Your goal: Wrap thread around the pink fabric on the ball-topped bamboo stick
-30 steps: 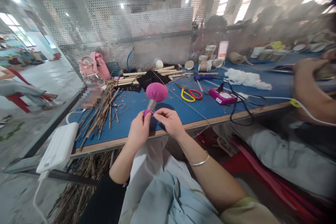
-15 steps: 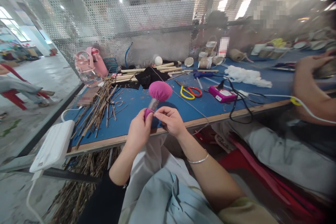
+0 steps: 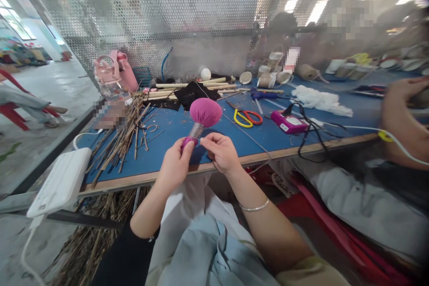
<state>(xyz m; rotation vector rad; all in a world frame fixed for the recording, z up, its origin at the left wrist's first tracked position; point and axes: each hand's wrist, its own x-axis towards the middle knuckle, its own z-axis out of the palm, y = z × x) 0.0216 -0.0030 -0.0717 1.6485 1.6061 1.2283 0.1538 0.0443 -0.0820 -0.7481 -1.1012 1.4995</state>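
Note:
My left hand (image 3: 176,163) is closed around the lower end of a magenta cloth-covered ball on a stem (image 3: 205,112). The round head points up and away from me, and a greyish wrapping (image 3: 196,131) circles its neck. Right beside that neck, the thumb and fingertips of my right hand (image 3: 221,152) are pinched together; whatever lies between them is too small to make out. Past the ball lies a black cloth (image 3: 191,96). To its right rest scissors (image 3: 247,117) with one yellow and one red handle. A thin cord (image 3: 250,136) trails across the blue tabletop.
Dry twigs (image 3: 125,136) spread over the table's left side, near a white power bank (image 3: 60,183). Pale sticks (image 3: 201,85), a blue glue gun (image 3: 264,94), a magenta box (image 3: 288,122) with black cable and white wadding (image 3: 321,100) lie farther back. A co-worker's arm (image 3: 398,120) is at right.
The view has shifted slightly. My right fingertips have moved a little up along the neck of the magenta piece, with the other fingers curled in more. My left hand keeps its hold.

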